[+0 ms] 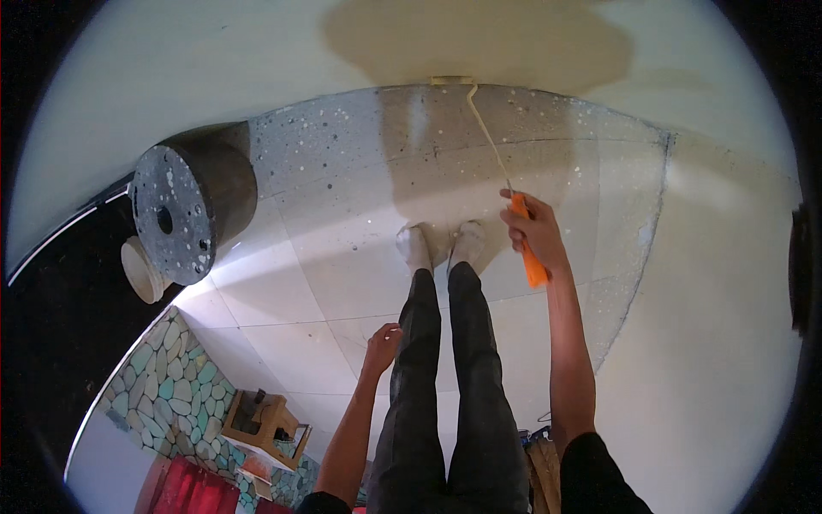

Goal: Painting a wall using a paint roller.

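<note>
In my right hand [533,224] is the orange handle of a paint roller [534,265]. Its thin, pale rod runs forward to a yellowish roller head [452,80], which lies at the foot of the pale wall [257,51], where wall and floor meet. My left hand [384,347] hangs beside my left leg, its fingers curled in with nothing visible in them. Both feet [441,244], in light coverings, stand on the tiled floor [342,283] between the hands.
At the left by the wall stands a dark, paint-speckled drum [184,214] with a hole in its face, beside a whitish tub [141,270]. Lower left are a pebble-patterned surface [167,385], a wooden piece of furniture [267,424] and red fabric [193,488]. Paint spots dot the floor.
</note>
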Motion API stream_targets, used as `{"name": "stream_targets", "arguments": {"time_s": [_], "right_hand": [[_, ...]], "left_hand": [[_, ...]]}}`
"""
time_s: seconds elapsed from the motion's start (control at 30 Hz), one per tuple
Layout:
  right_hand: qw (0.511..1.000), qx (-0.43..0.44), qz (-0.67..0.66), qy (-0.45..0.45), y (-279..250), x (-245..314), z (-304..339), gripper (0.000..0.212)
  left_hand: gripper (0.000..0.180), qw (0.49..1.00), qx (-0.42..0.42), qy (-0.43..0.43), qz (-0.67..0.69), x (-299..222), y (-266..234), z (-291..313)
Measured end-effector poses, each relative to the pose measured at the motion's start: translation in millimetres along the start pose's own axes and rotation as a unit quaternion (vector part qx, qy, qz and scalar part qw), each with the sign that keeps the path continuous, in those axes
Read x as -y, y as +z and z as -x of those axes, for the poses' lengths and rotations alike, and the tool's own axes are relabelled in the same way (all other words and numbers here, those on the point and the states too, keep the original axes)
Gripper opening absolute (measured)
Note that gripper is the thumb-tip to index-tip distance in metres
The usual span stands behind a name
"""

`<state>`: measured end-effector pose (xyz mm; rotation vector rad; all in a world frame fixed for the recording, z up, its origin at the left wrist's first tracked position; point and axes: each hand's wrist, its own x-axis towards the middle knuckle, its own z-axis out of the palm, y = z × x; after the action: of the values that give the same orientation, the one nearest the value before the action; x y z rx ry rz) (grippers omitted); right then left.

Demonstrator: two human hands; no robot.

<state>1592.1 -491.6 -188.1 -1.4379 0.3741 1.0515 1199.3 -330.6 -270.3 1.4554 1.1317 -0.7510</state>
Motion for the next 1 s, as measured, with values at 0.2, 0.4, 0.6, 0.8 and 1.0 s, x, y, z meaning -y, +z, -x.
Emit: {"name": "stream_targets", "arguments": {"time_s": [0.2,0.4,0.6,0.8,1.0], "right_hand": [[1.0,-0.012,-0.003,-0.013,50.1,-0.8,30.1,0.043],[1.0,-0.027,-0.001,0.008,58.2,12.3,4.4,0.047],[0.999,-0.012,-0.029,0.009,62.1,-18.3,-44.3,0.05],[0.999,-0.003,-0.022,0.023,98.1,5.5,-7.1,0.05],[0.999,-0.016,-0.026,0.021,96.9,-16.0,-48.4,0.052]], "left_hand": [[0.034,0.999,-0.018,0.02,-0.017,2.6,-19.9,-4.7],[0.034,1.0,-0.009,-0.004,-0.022,-38.1,-6.9,-9.7],[0.034,1.0,-0.015,-0.016,0.0,-55.3,13.7,-16.7],[0.034,1.0,-0.003,0.001,0.015,-43.8,16.6,-14.1],[0.035,0.999,0.012,0.016,0.04,-65.1,29.4,-19.4]]}}
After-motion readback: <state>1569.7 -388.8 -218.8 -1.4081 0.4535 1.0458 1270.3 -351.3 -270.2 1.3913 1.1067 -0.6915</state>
